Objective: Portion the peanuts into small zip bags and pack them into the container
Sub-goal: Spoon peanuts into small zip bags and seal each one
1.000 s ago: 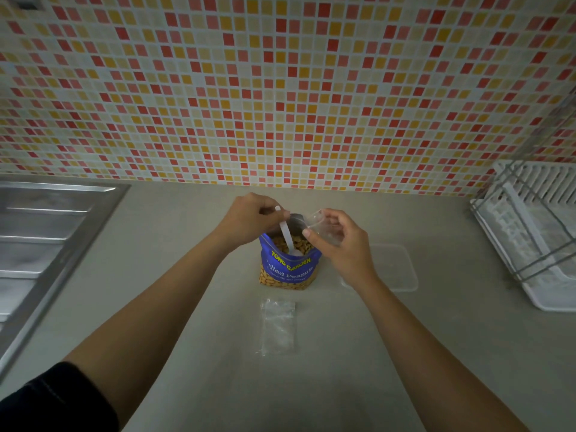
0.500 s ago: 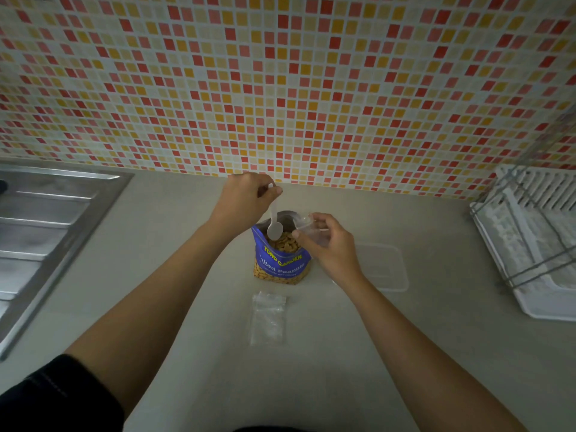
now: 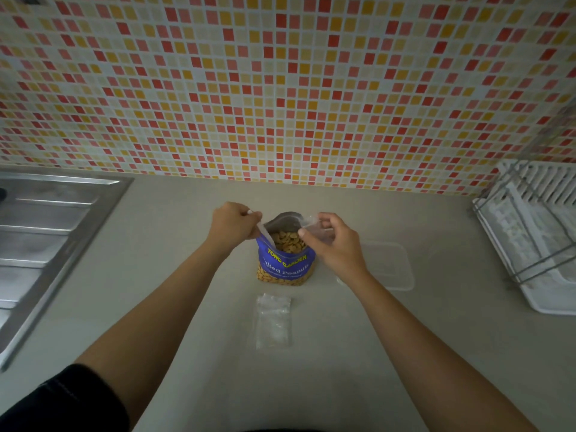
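Change: 0.5 s back the spoon point(image 3: 266, 233) hung lifted over the peanut bag point(image 3: 285, 266). Now its bowl is down among the peanuts point(image 3: 288, 241) again, at the left side of the bag's mouth. Reads as another scoop starting, with portioning barely begun.

Left hand point(image 3: 237, 224): just left of the peanut bag's mouth, fingers curled tight round the spoon handle.

Spare zip bags point(image 3: 273, 321): flat on the counter point(image 3: 311, 385), just in front of the peanut bag, untouched.

Right hand point(image 3: 336, 244): just right of the mouth, thumb and fingers pinching 1 small zip bag point(image 3: 315, 227) by its top, held at the peanut bag's rim. It looks clear; cannot tell whether any peanuts are inside.

Container point(image 3: 391, 266): right of the peanut bag, beyond the right hand, lid off. Nothing seen in it, so no portion is packed yet.
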